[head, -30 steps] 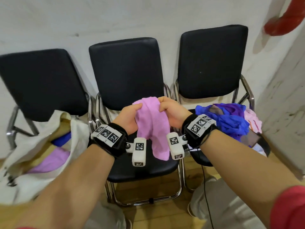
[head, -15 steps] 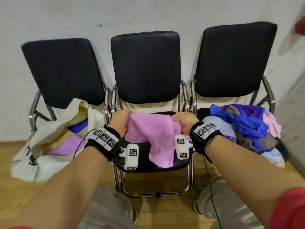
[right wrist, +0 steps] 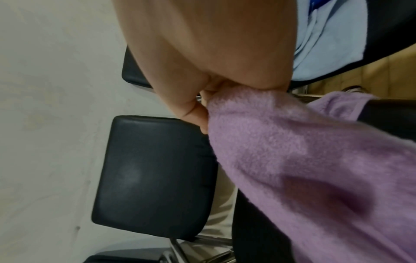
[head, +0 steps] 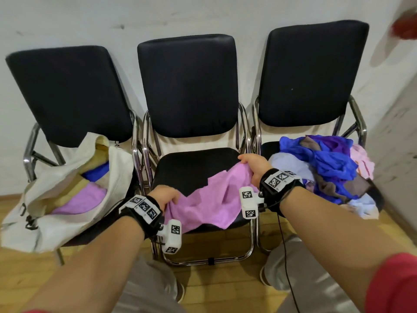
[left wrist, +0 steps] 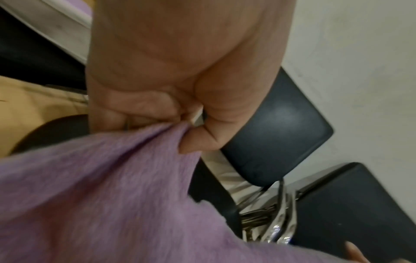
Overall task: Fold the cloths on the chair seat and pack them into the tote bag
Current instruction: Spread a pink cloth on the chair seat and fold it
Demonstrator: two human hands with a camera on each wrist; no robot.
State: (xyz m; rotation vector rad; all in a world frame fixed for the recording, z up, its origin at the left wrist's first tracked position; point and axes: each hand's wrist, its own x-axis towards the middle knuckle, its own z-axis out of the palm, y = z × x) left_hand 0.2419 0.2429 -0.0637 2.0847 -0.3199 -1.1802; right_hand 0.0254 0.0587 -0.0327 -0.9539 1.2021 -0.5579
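Note:
A lilac fleece cloth (head: 209, 199) is spread over the front of the middle chair's black seat (head: 191, 168). My left hand (head: 165, 196) pinches its near left corner; in the left wrist view thumb and fingers clamp the bunched cloth (left wrist: 126, 178). My right hand (head: 252, 166) grips the far right corner, and the right wrist view has the cloth (right wrist: 303, 160) running out of the fist. A cream tote bag (head: 56, 206) slumps open on the left chair with lilac, blue and tan cloths inside. A heap of cloths (head: 327, 168) lies on the right chair.
Three black chairs with chrome frames stand side by side against a white wall (head: 203, 16). A second wall (head: 397, 143) closes in at the right. Wooden floor (head: 214, 283) shows below, with my knees in grey trousers (head: 146, 288) near the chairs.
The hands have moved apart and down, spreading the lilac cloth from a hanging bunch onto the middle seat. The left hand came toward the front edge; the right stayed at the far right.

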